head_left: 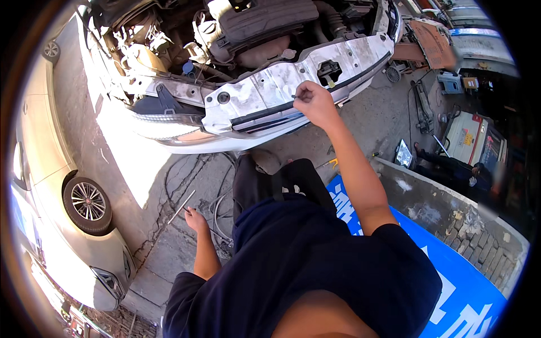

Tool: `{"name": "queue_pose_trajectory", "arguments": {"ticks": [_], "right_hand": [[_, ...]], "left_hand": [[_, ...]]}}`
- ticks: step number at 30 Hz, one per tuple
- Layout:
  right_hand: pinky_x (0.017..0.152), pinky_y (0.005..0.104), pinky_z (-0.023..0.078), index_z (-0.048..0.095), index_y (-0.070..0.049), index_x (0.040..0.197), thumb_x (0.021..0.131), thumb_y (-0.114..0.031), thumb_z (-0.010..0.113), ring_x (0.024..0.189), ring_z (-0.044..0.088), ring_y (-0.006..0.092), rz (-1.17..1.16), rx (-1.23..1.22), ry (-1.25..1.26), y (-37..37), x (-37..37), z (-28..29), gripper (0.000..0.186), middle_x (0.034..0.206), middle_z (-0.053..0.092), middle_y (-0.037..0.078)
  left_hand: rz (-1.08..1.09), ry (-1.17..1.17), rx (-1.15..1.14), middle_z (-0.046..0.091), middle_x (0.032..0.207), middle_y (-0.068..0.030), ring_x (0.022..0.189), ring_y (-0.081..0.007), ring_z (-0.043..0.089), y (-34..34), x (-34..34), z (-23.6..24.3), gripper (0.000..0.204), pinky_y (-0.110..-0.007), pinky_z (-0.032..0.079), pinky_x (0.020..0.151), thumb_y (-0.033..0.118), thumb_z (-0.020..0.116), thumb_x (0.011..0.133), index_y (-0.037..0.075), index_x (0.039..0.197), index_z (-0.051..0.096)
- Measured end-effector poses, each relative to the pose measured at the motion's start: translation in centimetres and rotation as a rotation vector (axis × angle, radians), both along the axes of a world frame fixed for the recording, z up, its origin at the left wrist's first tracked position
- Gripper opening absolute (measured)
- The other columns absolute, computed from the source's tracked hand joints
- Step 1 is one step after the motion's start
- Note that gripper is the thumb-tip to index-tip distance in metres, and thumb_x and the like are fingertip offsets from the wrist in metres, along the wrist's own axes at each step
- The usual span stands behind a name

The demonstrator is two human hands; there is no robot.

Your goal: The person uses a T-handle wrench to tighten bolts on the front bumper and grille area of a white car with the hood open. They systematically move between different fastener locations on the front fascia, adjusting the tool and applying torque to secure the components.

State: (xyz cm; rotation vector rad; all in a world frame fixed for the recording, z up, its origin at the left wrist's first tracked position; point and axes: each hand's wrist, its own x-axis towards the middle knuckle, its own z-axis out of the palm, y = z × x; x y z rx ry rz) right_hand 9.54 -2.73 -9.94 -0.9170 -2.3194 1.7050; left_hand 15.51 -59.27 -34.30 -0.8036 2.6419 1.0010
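Note:
My right hand (315, 104) is raised over the front of a white car, its fingers pinched on a small dark piece (294, 96), too small to name. Beneath it runs the white radiator support panel (262, 90), scuffed and dirty, with a black strip along its front edge. Down at my left side, my left hand (196, 219) is closed around what looks like a T-handle wrench (181, 207); its thin silver bar sticks out past the fingers. The fingers partly hide how it is gripped.
The open engine bay (265, 28) is ahead. A pale car (51, 169) stands to the left. Cables (222, 208) lie on the concrete by my legs. A blue sign board (451, 270) is at the right, beside a low wall (428, 191). Another person (473, 174) is at far right.

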Motion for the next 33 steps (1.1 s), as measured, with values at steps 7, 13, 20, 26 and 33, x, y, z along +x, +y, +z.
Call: {"name": "queue_pose_trajectory", "arguments": {"ticks": [7,13,20,26,33], "right_hand": [[0.077,0.0380,0.052,0.065,-0.001,0.084,0.069,-0.007,0.074,0.082,0.065,0.0292,0.471,0.489,-0.056,2.5,-10.6,-7.0,0.019,0.087,0.067,0.014],[0.079,0.0416,0.052,0.068,-0.003,0.084,0.068,-0.010,0.075,0.086,0.065,0.0347,0.557,0.584,-0.139,2.1,-11.3,-8.4,0.019,0.086,0.068,0.016],[0.081,0.0451,0.056,0.073,-0.001,0.088,0.072,-0.008,0.072,0.093,0.068,0.0383,0.729,0.780,-0.493,0.7,-14.1,-9.0,0.017,0.093,0.070,0.022],[0.072,0.0458,0.059,0.075,-0.002,0.083,0.071,-0.004,0.066,0.088,0.072,0.0363,0.620,0.888,-0.536,-1.2,-14.5,-10.4,0.015,0.089,0.073,0.021],[0.066,0.0397,0.060,0.078,-0.006,0.082,0.066,-0.006,0.074,0.086,0.072,0.0315,0.191,0.663,-0.589,-2.3,-16.1,-12.8,0.016,0.088,0.073,0.015]], "left_hand": [[0.421,-0.178,0.040,0.068,0.096,-0.0196,0.086,-0.0324,0.061,0.7,6.7,2.3,0.038,-0.043,0.046,0.081,0.031,0.052,0.101,-0.006,0.098,0.062],[0.533,-0.206,-0.114,0.068,0.098,-0.0215,0.087,-0.0352,0.062,0.3,10.9,2.9,0.040,-0.045,0.046,0.082,0.031,0.053,0.100,-0.007,0.100,0.062],[0.446,-0.165,-0.082,0.069,0.096,-0.0228,0.084,-0.0346,0.061,0.0,8.8,1.8,0.041,-0.045,0.046,0.081,0.032,0.052,0.100,-0.008,0.097,0.064],[0.148,-0.135,-0.044,0.068,0.102,-0.0253,0.090,-0.0351,0.062,2.2,2.9,1.6,0.048,-0.047,0.048,0.085,0.038,0.051,0.101,-0.006,0.107,0.067],[0.155,-0.301,-0.098,0.070,0.102,-0.0230,0.089,-0.0346,0.064,1.3,-0.5,0.0,0.046,-0.045,0.049,0.082,0.038,0.053,0.099,-0.005,0.109,0.068]]}}
